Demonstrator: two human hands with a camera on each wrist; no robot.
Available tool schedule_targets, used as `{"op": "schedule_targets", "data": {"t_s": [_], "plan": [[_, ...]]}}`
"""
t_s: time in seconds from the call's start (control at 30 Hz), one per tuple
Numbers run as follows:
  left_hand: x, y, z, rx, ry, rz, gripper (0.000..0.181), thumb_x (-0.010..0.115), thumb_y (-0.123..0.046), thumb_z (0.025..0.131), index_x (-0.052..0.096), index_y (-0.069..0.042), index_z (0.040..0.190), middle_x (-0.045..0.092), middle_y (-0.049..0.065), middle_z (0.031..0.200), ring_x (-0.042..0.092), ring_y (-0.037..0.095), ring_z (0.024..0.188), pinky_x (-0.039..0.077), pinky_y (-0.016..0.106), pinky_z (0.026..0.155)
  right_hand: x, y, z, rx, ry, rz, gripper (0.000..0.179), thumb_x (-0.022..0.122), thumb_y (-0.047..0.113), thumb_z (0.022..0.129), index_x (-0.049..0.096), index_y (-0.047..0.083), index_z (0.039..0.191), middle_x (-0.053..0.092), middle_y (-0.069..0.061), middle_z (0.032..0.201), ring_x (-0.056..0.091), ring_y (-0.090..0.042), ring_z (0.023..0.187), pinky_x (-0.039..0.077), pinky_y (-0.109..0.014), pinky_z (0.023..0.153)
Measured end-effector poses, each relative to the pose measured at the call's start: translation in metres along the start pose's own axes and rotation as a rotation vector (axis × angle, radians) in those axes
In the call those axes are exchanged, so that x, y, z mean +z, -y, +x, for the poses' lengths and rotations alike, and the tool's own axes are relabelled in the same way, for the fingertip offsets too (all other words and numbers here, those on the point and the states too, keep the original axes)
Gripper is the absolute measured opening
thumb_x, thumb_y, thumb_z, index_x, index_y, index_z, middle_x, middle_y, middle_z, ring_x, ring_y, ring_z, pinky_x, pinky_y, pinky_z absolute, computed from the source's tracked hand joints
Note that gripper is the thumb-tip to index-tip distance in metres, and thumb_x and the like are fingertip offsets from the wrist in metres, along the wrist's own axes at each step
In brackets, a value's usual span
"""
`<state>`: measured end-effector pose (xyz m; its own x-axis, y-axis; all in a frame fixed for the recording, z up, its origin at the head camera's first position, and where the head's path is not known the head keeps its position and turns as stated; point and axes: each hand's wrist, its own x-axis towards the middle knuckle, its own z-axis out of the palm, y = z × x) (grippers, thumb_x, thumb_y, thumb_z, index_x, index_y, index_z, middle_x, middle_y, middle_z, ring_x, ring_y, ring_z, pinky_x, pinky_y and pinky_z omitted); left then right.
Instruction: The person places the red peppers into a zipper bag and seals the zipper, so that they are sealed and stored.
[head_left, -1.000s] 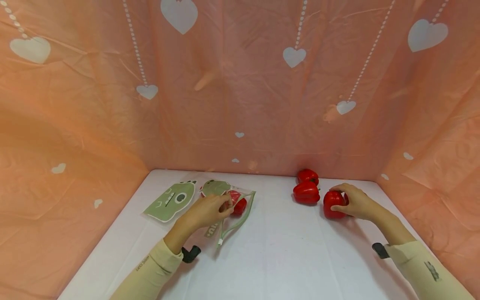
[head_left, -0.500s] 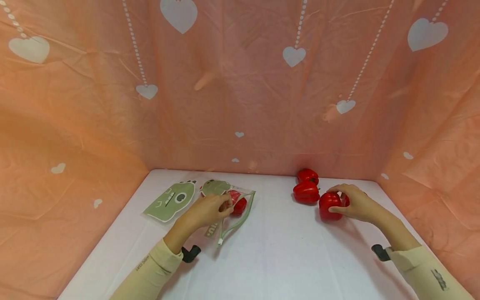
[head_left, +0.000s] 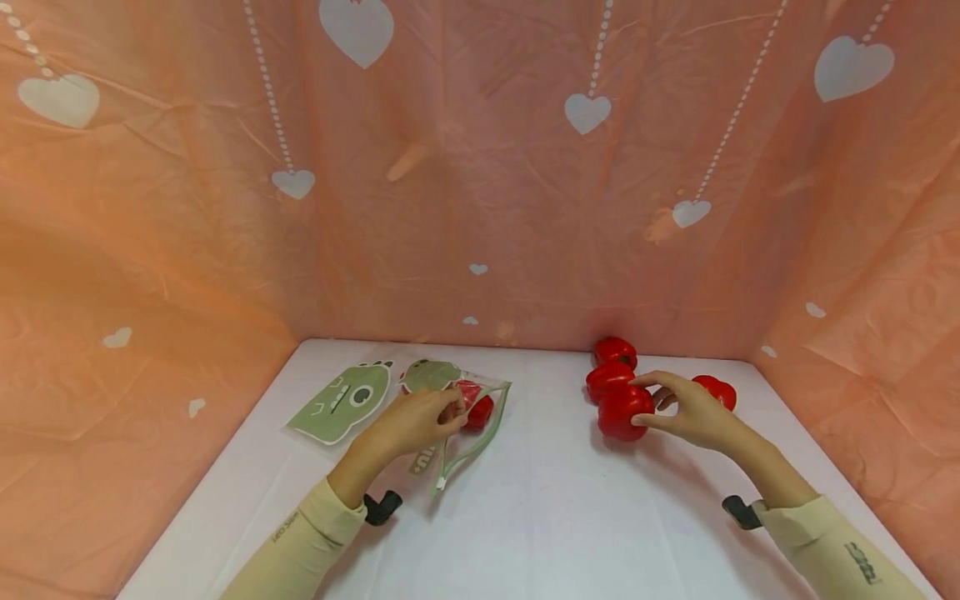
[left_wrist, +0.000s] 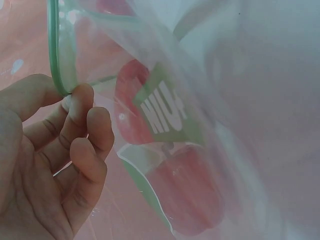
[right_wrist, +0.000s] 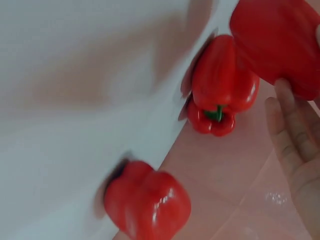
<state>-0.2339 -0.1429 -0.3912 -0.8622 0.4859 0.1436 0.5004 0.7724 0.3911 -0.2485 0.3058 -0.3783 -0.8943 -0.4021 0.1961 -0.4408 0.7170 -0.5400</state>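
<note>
My left hand (head_left: 423,419) pinches the green zip edge of a clear zip bag (left_wrist: 125,40) and holds its mouth apart. Two red bell peppers (left_wrist: 185,190) show through the bag's film in the left wrist view. On the right side, my right hand (head_left: 693,410) grips another red bell pepper (head_left: 624,412) between thumb and fingers, raised off the table in the right wrist view. Just behind it lie two more bell peppers, one nearer (head_left: 609,381) and one at the back (head_left: 616,353). A further bell pepper (head_left: 715,391) rests beyond my right wrist.
A flat green monster-print bag (head_left: 341,402) lies at the left of the white table (head_left: 540,517). An orange curtain (head_left: 450,208) with white hearts stands around the back and both sides. A dark camera mount (head_left: 382,507) sits under my left wrist.
My right hand has moved left with the bell pepper, which now overlaps the nearer one behind it. The pepper at far right has come into fuller view. My left hand has stayed still.
</note>
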Motion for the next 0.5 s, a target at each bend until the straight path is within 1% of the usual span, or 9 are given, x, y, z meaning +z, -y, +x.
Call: {"op": "schedule_targets", "data": {"t_s": [0.1,0.23,0.33,0.5], "plan": [[0.000,0.000,0.000,-0.005,0.004,-0.006,0.008,0.075,-0.021,0.102,0.068,-0.019,0.099,0.059,-0.011,0.078,0.054,0.009,0.072,0.047,0.028,0.065,0.006,0.003,0.003,0.003,-0.009,0.047,0.061,0.091,0.022,0.087,0.065,0.006,0.139,0.071,-0.016,0.125,0.070,-0.025,0.100,0.060,-0.027,0.076],[-0.001,0.000,0.000,-0.010,0.004,-0.011,0.008,0.075,-0.021,0.102,0.068,-0.019,0.099,0.059,-0.011,0.078,0.054,0.009,0.071,0.047,0.027,0.064,0.014,0.007,0.009,0.004,-0.010,0.079,0.065,0.090,0.023,0.089,0.062,0.004,0.143,0.070,-0.019,0.128,0.071,-0.030,0.104,0.063,-0.031,0.078],[-0.001,0.000,0.000,-0.009,0.002,-0.011,0.008,0.075,-0.022,0.102,0.068,-0.019,0.099,0.059,-0.011,0.077,0.054,0.008,0.071,0.047,0.027,0.063,0.020,0.010,0.013,0.007,0.003,0.097,0.065,0.089,0.025,0.090,0.060,0.005,0.145,0.070,-0.017,0.127,0.071,-0.030,0.107,0.063,-0.033,0.082],[-0.002,0.001,-0.001,0.009,-0.001,-0.012,0.008,0.075,-0.021,0.102,0.068,-0.019,0.100,0.058,-0.011,0.077,0.053,0.008,0.070,0.046,0.027,0.063,0.032,0.016,0.017,-0.008,0.037,0.157,0.062,0.089,0.023,0.090,0.062,0.007,0.143,0.071,-0.014,0.125,0.071,-0.029,0.108,0.062,-0.036,0.087]]}}
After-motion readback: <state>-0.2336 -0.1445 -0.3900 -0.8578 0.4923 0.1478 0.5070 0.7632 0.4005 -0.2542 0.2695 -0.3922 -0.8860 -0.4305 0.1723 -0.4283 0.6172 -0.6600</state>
